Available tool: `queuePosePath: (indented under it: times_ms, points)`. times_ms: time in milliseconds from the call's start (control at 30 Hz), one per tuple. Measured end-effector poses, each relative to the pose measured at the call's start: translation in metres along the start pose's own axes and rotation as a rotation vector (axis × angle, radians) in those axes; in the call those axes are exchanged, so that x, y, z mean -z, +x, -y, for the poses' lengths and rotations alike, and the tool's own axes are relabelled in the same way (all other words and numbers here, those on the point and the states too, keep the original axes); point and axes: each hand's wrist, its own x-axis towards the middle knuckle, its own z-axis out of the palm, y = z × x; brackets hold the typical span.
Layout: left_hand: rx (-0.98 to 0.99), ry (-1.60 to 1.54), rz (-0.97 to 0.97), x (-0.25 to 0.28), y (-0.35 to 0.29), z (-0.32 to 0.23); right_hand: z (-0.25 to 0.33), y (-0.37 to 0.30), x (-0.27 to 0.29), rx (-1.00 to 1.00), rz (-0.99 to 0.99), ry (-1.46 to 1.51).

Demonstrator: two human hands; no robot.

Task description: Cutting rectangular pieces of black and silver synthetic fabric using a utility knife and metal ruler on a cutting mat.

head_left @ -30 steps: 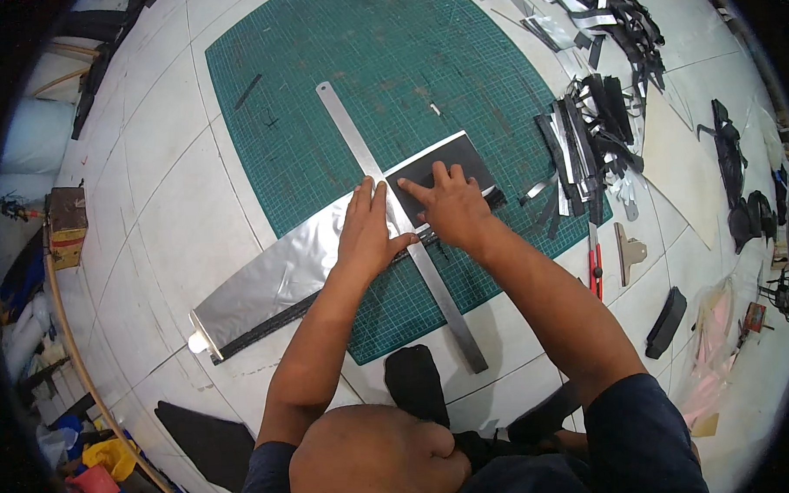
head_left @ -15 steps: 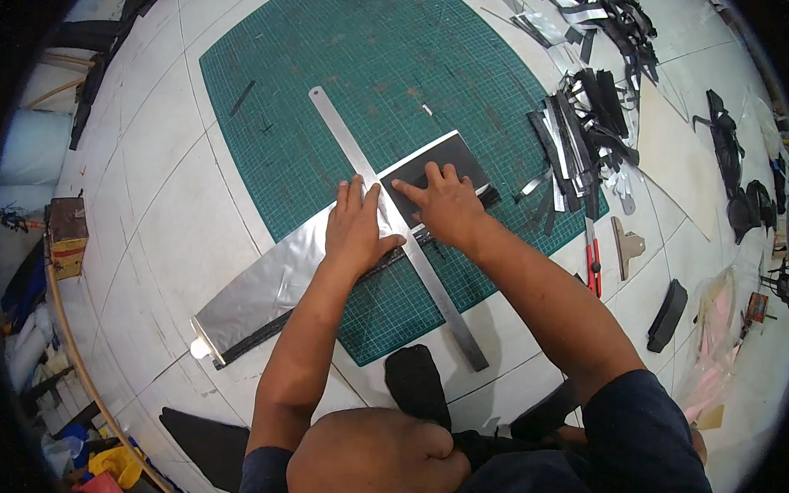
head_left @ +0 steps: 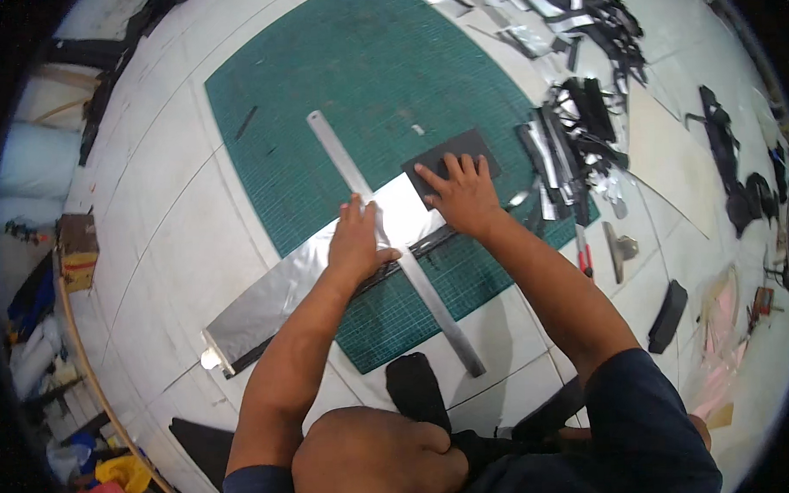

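Observation:
My left hand [head_left: 354, 243] lies spread on a long steel ruler [head_left: 431, 289], pressing it across a silver foil-like strip [head_left: 271, 312]. The strip's lower edge is dark, and a metal clip [head_left: 214, 350] grips its far left end. My right hand [head_left: 467, 196] rests, fingers stretched out, on a flat dark rectangular piece [head_left: 474, 146]. That piece sits at the strip's right end, on the far side of the ruler from my left hand. Beneath all this is a green gridded cutting mat [head_left: 318, 58].
A heap of black and silver offcuts [head_left: 573, 136] lies right of the mat, with a red-handled cutter [head_left: 584, 255] and a loose metal clip [head_left: 619, 249] nearer me. A beige board [head_left: 670, 167] and a black block [head_left: 668, 315] lie farther right. Left stands a box [head_left: 78, 253].
My right hand has slid the dark piece rightward, away from the ruler, baring more of the silver strip. My left hand stays pressed on the ruler. The whole view has shifted slightly.

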Motion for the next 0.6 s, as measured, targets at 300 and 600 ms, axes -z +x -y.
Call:
queuePosePath:
  times_ms: [300,600]
  points:
    - [0.133,-0.006,0.095,0.018,-0.004,0.007,-0.088,-0.168,0.005,-0.947,-0.214,0.338]
    - [0.056,0.076,0.023,0.012,0.001,0.001,-0.084,-0.243,-0.011,-1.044,-0.397,0.673]
